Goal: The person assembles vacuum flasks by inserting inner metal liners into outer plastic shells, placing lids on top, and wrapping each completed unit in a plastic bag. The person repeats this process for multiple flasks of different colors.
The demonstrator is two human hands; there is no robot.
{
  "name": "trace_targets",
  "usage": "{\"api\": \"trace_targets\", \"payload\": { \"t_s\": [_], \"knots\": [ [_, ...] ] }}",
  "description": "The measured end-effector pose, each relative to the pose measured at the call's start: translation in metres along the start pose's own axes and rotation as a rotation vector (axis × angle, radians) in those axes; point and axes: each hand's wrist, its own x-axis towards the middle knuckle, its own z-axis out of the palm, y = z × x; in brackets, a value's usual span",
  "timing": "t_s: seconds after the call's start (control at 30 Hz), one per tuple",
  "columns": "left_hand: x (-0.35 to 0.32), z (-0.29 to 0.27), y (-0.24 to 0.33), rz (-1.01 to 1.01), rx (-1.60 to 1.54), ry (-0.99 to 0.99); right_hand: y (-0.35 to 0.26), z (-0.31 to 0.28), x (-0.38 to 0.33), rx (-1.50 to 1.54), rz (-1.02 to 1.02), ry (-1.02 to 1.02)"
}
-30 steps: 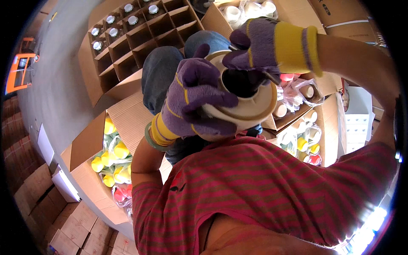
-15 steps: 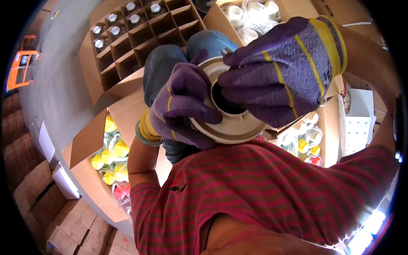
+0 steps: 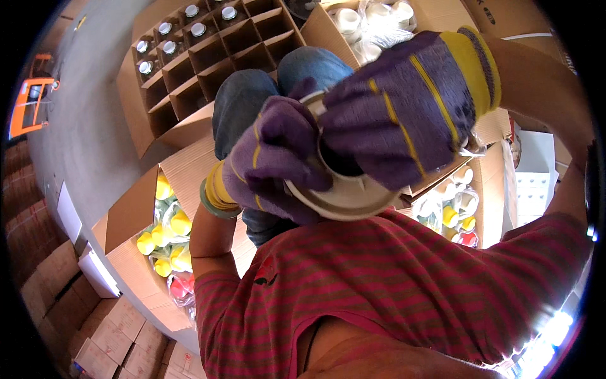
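Note:
A round cream-coloured plastic piece (image 3: 356, 203) with a raised collar around a dark opening is held tilted over my lap, in front of my shirt. My left hand (image 3: 274, 161), in a purple glove with a yellow cuff, grips its left side, thumb and fingers bent over the surface near the collar. Across the top and right of it lies my gloved right hand (image 3: 394, 114), its fingers drawn together at the collar and partly covering the opening. Whatever those fingertips pinch is hidden behind the glove.
Beyond my knees stands a divided carton (image 3: 136, 114) with several white-capped bottles (image 3: 198, 30). Open cartons hold yellow-capped bottles (image 3: 180, 222) on the left and white containers (image 3: 347, 20) at far right. An orange trolley (image 3: 31, 107) and stacked boxes (image 3: 113, 335) line the left.
My right hand has shifted slightly left and turned over the collar, covering more of the upper rim. The cream piece has tilted a little; my left hand keeps its hold.

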Motion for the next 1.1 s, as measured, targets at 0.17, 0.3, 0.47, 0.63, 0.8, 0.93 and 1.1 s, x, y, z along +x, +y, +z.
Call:
{"api": "trace_targets", "payload": {
  "t_s": [0.17,0.3,0.47,0.63,0.8,0.93,1.1],
  "knots": [
    [-0.004,0.008,-0.004,-0.22,0.144,0.193,-0.007,0.012,-0.001,-0.059,0.32,-0.159],
    [0.001,0.021,-0.005,-0.273,0.246,0.232,-0.01,0.015,0.018,0.155,0.801,-0.311],
    [0.01,0.037,-0.004,-0.248,0.301,0.22,-0.007,0.018,0.004,0.476,0.943,-0.198],
    [0.014,0.037,0.004,-0.151,0.349,0.165,-0.001,0.015,0.003,0.705,1.159,-0.348],
    [0.003,0.023,0.007,-0.115,0.164,0.153,0.011,-0.018,-0.005,0.43,0.622,-0.249],
    [-0.003,0.013,0.0,-0.087,0.084,0.145,0.016,-0.024,-0.01,-0.039,-0.167,0.03],
    [-0.005,0.005,0.001,-0.098,0.046,0.081,0.001,0.022,-0.013,0.172,-0.215,0.205]
  ]
}}
